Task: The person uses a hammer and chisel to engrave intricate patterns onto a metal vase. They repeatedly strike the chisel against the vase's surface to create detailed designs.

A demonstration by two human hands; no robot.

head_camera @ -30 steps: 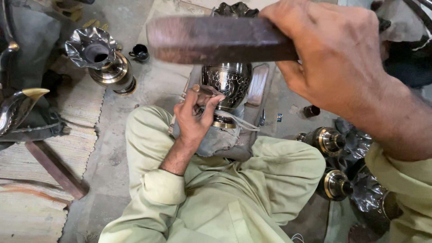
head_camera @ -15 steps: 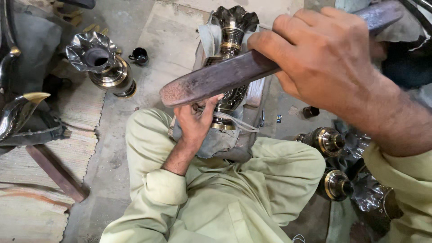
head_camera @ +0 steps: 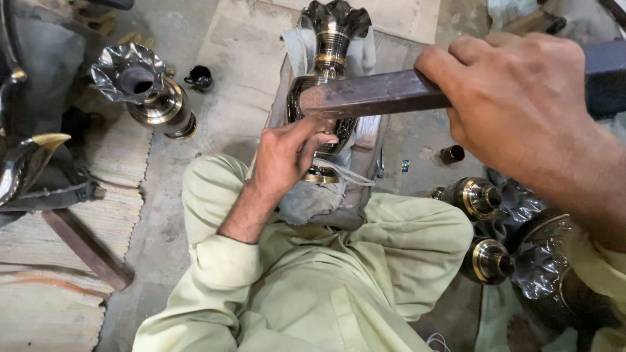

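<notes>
Gripping a dark rectangular metal bar (head_camera: 375, 93) in a closed fist, the right hand (head_camera: 515, 107) holds it level so its far end lies across the belly of a dark, brass-banded vase (head_camera: 326, 72). Just below that end, the left hand (head_camera: 287, 156) curls its fingers against the vase's lower body, steadying it on a cloth-padded block (head_camera: 313, 199) between the knees.

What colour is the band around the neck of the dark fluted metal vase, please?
Brass-gold, on the dark fluted metal vase; head view.

A grey concrete floor (head_camera: 241, 72) carries everything. A fluted metal vase (head_camera: 147, 91) and a small black cup (head_camera: 199, 77) stand there, a woven mat (head_camera: 62, 261) alongside.
</notes>
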